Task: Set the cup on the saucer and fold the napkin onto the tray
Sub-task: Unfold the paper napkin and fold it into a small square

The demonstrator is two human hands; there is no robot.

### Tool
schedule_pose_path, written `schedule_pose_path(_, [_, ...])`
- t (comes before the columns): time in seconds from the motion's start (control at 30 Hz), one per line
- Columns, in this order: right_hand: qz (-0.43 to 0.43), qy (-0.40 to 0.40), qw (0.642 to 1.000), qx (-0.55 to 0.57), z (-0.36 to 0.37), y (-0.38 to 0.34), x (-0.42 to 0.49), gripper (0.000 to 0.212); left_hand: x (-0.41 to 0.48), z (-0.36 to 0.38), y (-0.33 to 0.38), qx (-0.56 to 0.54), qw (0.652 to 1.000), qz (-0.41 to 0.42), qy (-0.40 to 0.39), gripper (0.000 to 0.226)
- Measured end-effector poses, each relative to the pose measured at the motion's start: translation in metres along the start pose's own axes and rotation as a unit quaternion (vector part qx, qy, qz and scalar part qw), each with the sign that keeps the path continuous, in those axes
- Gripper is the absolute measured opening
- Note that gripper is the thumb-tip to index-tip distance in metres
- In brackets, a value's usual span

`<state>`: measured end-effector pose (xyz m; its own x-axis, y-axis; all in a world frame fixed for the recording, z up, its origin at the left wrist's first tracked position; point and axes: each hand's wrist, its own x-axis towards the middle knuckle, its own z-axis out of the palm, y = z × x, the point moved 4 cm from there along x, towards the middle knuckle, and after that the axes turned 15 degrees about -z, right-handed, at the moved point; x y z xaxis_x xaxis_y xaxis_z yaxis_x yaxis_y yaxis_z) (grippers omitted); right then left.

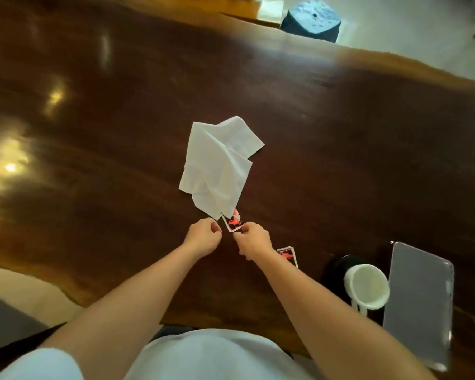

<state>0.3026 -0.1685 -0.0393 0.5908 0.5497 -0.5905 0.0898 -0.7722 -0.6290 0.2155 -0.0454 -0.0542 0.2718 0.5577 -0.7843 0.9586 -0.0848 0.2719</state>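
Red-and-white wrapper (233, 222) pinched at its near edge by the right hand (254, 240), left hand (203, 237) curled just beside it, grip impossible to tell. Crumpled white napkin (220, 163) lies on the wooden table (107, 119) just beyond the 2 hands. White cup (368, 287) sits on the black saucer (337, 267) at right, beside the grey tray (420, 300).

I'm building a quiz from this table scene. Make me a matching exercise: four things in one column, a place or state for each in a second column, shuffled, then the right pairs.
Things:
1. napkin
2. cup
3. tray
4. stool

Places or states:
A. on the floor beyond the table
B. standing on the black saucer
C. lying unfolded and rumpled mid-table
D. grey, at the table's right edge

Pairs: 1-C, 2-B, 3-D, 4-A
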Motion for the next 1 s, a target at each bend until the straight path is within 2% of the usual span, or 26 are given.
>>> schedule_pose_path(0.1, [0.050,0.013,0.997,0.058,0.019,-0.012,0.016,0.037,0.024,-0.012,0.000,-0.058,0.998,-0.035,-0.009,0.011])
schedule_pose_path(0.23, [0.108,0.057,0.986,0.110,0.030,-0.014,0.035,0.028,0.044,-0.017,0.002,-0.132,0.987,-0.077,-0.044,0.015])
schedule_pose_path(0.4, [0.163,0.084,0.963,0.195,0.039,-0.011,0.053,0.023,0.062,-0.015,0.010,-0.164,0.980,-0.089,-0.071,0.027])
schedule_pose_path(0.53, [0.183,0.098,0.941,0.267,0.042,-0.012,0.061,0.020,0.070,-0.010,0.010,-0.188,0.970,-0.118,-0.101,0.036])
schedule_pose_path(0.73, [0.200,0.071,0.921,0.326,0.052,-0.021,0.071,0.030,0.075,-0.008,0.013,-0.202,0.958,-0.132,-0.155,0.019])
schedule_pose_path(0.9, [0.203,0.066,0.900,0.379,0.047,-0.028,0.061,0.015,0.070,-0.020,0.013,-0.214,0.963,-0.121,-0.106,0.017])
schedule_pose_path(1.0, [0.206,0.076,0.883,0.415,0.043,-0.034,0.048,0.023,0.056,-0.024,0.013,-0.238,0.955,-0.121,-0.130,0.020])
